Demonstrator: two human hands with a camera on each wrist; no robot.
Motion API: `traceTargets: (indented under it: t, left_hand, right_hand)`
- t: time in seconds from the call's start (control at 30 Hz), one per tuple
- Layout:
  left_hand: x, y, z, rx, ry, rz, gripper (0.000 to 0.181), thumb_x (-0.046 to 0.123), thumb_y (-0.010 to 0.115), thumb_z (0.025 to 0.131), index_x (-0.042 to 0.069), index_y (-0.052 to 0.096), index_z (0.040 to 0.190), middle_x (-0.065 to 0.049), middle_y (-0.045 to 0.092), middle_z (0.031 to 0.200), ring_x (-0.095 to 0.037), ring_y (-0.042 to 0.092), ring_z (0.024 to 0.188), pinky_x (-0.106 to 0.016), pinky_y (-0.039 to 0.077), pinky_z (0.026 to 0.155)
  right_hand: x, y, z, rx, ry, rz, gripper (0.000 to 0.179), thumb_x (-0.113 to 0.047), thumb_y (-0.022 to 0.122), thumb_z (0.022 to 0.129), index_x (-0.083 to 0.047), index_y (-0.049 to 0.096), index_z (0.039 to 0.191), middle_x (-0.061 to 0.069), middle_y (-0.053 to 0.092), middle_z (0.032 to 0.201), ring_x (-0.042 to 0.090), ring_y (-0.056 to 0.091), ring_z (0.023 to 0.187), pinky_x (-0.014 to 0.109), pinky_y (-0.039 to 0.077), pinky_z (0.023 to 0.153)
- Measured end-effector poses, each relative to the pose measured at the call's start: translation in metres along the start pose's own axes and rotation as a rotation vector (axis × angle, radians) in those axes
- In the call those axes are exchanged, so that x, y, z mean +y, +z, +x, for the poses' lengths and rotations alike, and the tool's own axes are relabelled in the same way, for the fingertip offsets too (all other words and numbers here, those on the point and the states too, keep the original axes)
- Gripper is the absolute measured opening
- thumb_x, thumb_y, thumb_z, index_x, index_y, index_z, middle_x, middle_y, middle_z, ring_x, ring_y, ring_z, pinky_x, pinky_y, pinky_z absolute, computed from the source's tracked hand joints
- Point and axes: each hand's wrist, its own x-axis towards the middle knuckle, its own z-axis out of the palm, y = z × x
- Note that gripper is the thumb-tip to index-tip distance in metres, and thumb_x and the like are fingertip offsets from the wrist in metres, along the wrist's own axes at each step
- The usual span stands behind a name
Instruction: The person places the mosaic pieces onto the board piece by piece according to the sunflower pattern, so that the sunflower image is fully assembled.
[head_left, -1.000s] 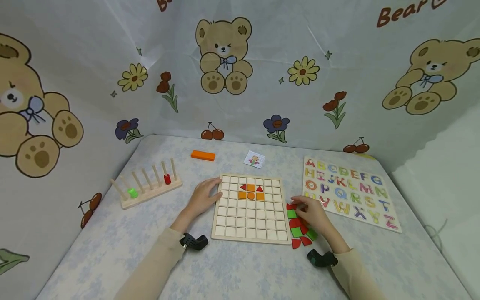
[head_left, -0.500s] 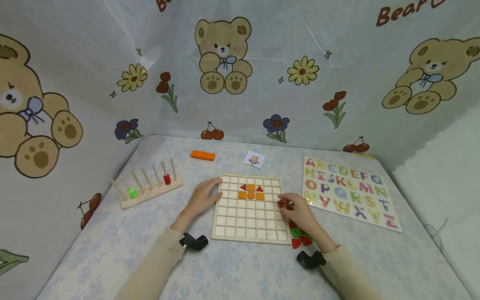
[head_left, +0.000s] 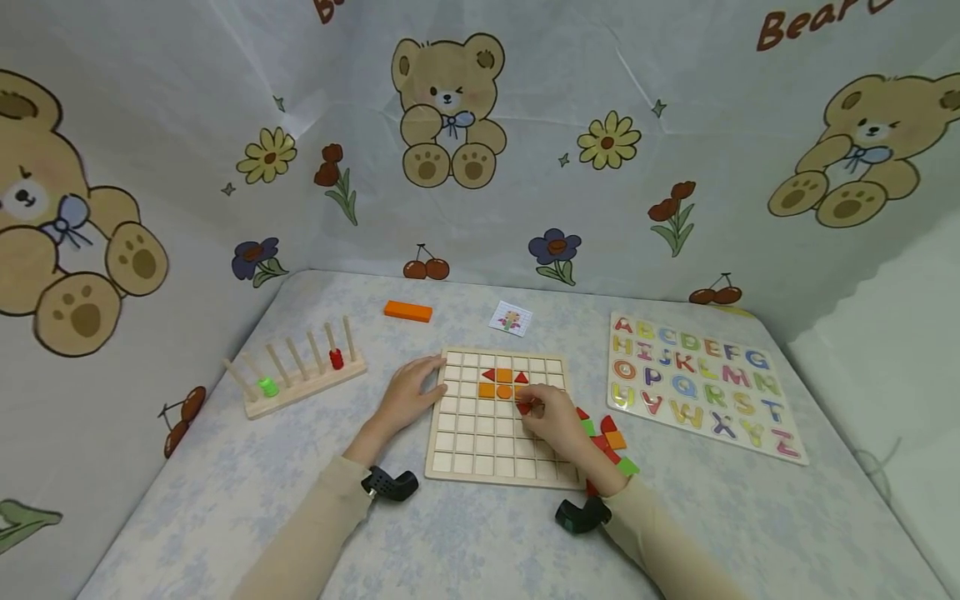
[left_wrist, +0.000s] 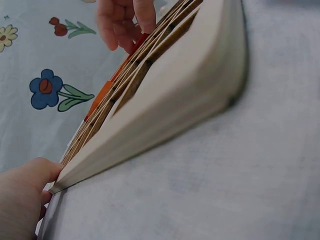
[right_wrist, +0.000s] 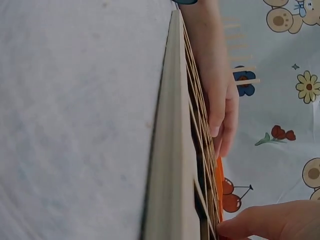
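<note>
Pale wood frames the square grid board [head_left: 503,482], which lies flat on the bench [head_left: 480,550]; clock directions here take it as the dial's centre, with twelve towards the backdrop [head_left: 345,67]. Between nine and ten o'clock, the left hand [head_left: 407,393] rests against its edge, thumb and index finger spread apart, both touching the rim. Over the board, on the three o'clock side of its middle, the right hand [head_left: 553,417] pinches a red piece [head_left: 524,408] between thumb and fingers; its shape is mostly hidden, and whether it touches the grid I cannot tell.

In the cells towards twelve o'clock sit three orange squares [head_left: 487,390], an orange circle [head_left: 504,392] and two red triangles [head_left: 489,375]. One square has a triangle at its nine o'clock and another at its three; the circle is at its six, between the other two squares, the right one partly covered by fingers.

Loose red, green and orange pieces [head_left: 614,439] lie in a heap near the board between three and four o'clock, partly under the right forearm. Farther out, an alphabet board [head_left: 684,386] lies between two and three, a printed card [head_left: 512,319] at twelve, an orange block [head_left: 408,312] between ten and eleven, and a wooden peg rack [head_left: 307,385] between nine and ten, carrying green rings [head_left: 267,387] and red rings [head_left: 336,359].
</note>
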Motion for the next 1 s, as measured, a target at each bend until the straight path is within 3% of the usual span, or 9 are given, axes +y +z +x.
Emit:
traceTargets:
  t: [0.23, 0.43, 0.57, 0.8, 1.0]
  left_hand:
    - [-0.002, 0.0, -0.001, -0.001, 0.004, 0.0, 0.053, 0.026, 0.062, 0.099, 0.009, 0.049, 0.147, -0.014, 0.045, 0.154, -0.035, 0.037, 0.145, -0.059, 0.023, 0.12]
    - [0.0, 0.0, -0.001, 0.003, 0.004, -0.003, 0.052, 0.025, 0.062, 0.099, 0.008, 0.05, 0.146, -0.014, 0.046, 0.153, -0.035, 0.038, 0.145, -0.059, 0.023, 0.12]
    - [0.001, -0.001, -0.001, 0.001, 0.0, 0.004, 0.052, 0.025, 0.063, 0.098, 0.008, 0.05, 0.146, -0.014, 0.046, 0.153, -0.035, 0.038, 0.144, -0.058, 0.024, 0.12]
    - [0.002, -0.002, -0.001, -0.013, -0.009, 0.006, 0.053, 0.026, 0.062, 0.099, 0.008, 0.049, 0.147, -0.014, 0.045, 0.154, -0.035, 0.037, 0.145, -0.058, 0.023, 0.121]
    - [0.0, 0.0, -0.001, -0.003, -0.01, 0.009, 0.053, 0.024, 0.062, 0.098, 0.009, 0.048, 0.147, -0.014, 0.045, 0.154, -0.035, 0.038, 0.144, -0.059, 0.023, 0.12]
  right_hand:
    - [0.002, 0.0, -0.002, 0.026, 0.037, 0.044, 0.032, 0.007, 0.071, 0.083, 0.004, 0.07, 0.115, 0.017, 0.072, 0.109, 0.028, 0.064, 0.093, 0.039, 0.055, 0.08]
    - [0.006, -0.017, -0.013, 0.089, 0.091, 0.033, 0.027, 0.003, 0.071, 0.086, 0.004, 0.07, 0.113, 0.016, 0.071, 0.1, 0.024, 0.061, 0.085, 0.029, 0.052, 0.069]
    - [0.018, -0.036, -0.028, 0.146, 0.117, -0.032, 0.027, 0.005, 0.072, 0.084, 0.006, 0.07, 0.111, 0.018, 0.071, 0.096, 0.027, 0.063, 0.082, 0.024, 0.048, 0.062]
    - [0.043, -0.065, -0.062, 0.176, 0.234, -0.135, 0.03, 0.005, 0.073, 0.082, 0.006, 0.069, 0.112, 0.02, 0.07, 0.105, 0.029, 0.063, 0.09, 0.029, 0.055, 0.072]
    - [0.052, -0.074, -0.074, 0.135, 0.337, -0.114, 0.034, -0.001, 0.072, 0.085, 0.005, 0.066, 0.118, 0.022, 0.068, 0.114, 0.031, 0.062, 0.099, 0.023, 0.053, 0.078]
